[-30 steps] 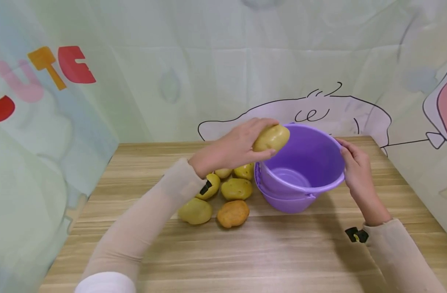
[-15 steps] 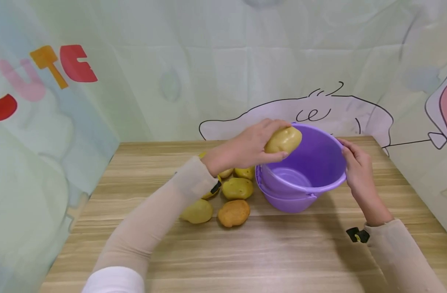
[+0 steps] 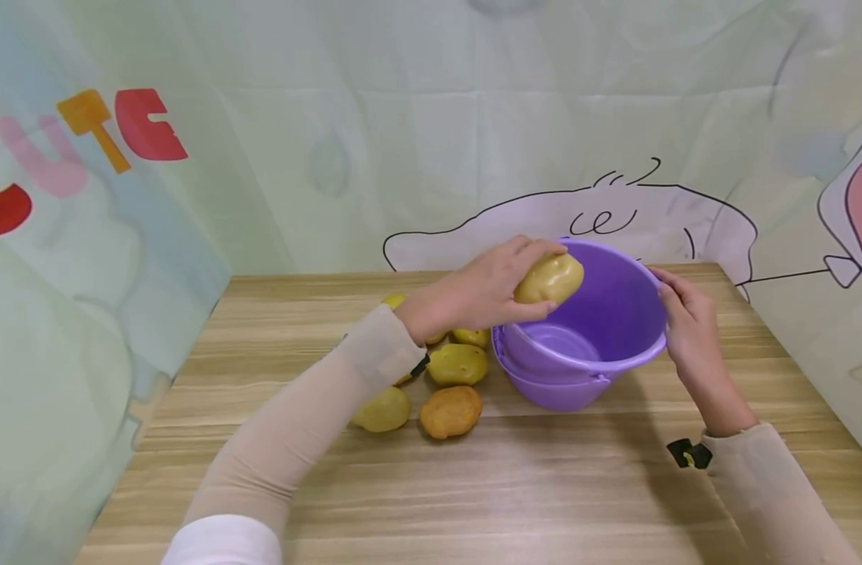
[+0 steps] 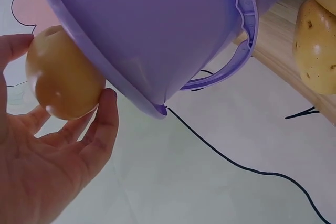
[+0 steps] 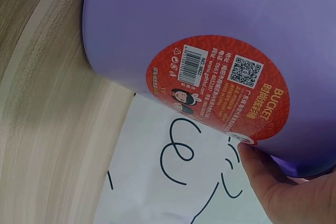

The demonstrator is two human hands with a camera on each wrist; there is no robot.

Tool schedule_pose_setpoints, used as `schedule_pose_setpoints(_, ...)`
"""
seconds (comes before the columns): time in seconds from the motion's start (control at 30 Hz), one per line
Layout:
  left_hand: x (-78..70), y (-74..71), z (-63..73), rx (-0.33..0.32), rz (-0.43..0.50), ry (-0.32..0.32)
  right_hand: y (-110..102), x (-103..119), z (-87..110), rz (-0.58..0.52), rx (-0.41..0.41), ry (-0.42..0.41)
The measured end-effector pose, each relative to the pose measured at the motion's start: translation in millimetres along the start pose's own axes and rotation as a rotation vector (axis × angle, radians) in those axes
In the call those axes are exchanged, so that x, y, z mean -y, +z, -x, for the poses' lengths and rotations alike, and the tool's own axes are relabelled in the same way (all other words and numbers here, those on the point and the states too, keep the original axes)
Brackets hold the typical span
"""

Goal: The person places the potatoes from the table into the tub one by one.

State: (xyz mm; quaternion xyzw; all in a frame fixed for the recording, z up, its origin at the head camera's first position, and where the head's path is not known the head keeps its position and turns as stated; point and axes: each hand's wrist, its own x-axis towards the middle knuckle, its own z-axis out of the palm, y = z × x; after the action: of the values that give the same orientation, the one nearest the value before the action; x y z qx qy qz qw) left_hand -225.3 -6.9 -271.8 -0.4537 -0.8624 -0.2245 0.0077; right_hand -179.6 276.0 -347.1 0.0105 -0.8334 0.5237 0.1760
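Since one second ago, the left hand (image 3: pixel 483 286) has moved rightward with its potato (image 3: pixel 549 280), to the left rim of the bucket (image 3: pixel 558 392). On the table (image 3: pixel 530 502) lie loose potatoes (image 3: pixel 458 365), partly hidden by the left sleeve (image 3: pixel 325 400). Left thumb and fingers hold the potato firmly; whether it touches the rim, I cannot tell. At right, the right hand (image 3: pixel 694 329) grips the bucket's rim.

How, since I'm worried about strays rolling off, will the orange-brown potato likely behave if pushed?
The orange-brown potato would likely roll unevenly, given its oblong, lumpy outline. It is probably firm, showing no sag on the table.
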Motion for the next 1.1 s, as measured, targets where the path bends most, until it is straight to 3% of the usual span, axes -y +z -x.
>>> schedule_pose_setpoints(0.57, 1.5, 1.3, 2.0, 0.02, -0.04, -0.019, 0.5, 0.7, 0.8, 0.013, 0.003, -0.002)
schedule_pose_setpoints(0.83, 1.5, -1.5, 4.2, 0.041, -0.072, -0.063, 1.0, 1.1, 0.6, 0.007, -0.003, -0.007)
schedule_pose_setpoints(1.1, 3.9, -2.3, 7.2, 0.026, -0.076, -0.047, 1.7, 0.9, 0.9, 0.006, -0.006, -0.006)
